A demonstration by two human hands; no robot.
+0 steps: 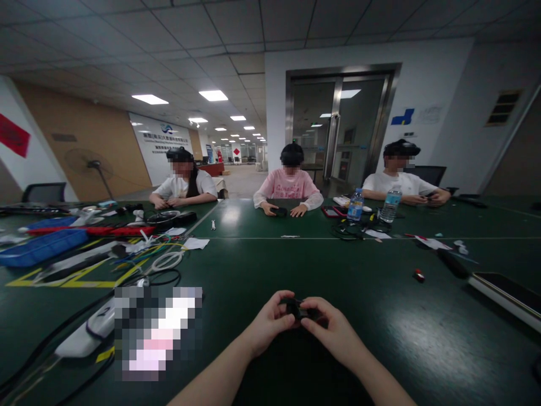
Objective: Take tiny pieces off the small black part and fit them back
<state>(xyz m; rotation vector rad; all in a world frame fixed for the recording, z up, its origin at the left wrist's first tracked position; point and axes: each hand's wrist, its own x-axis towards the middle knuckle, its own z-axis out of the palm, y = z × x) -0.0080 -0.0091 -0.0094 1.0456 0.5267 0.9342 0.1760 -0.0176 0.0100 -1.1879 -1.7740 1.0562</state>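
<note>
A small black object is held just above the green table, close to its near side. My left hand is closed on its left end, with the thumb below and the fingers above. On the other end, my right hand grips with thumb and fingers in the same way. The object is dark and partly covered by my fingers, so its exact kind does not show.
At left lie a white power strip, cables and a blue tray. A red item and a white-edged box are at right. Water bottles stand farther back. Three people in headsets sit across the table.
</note>
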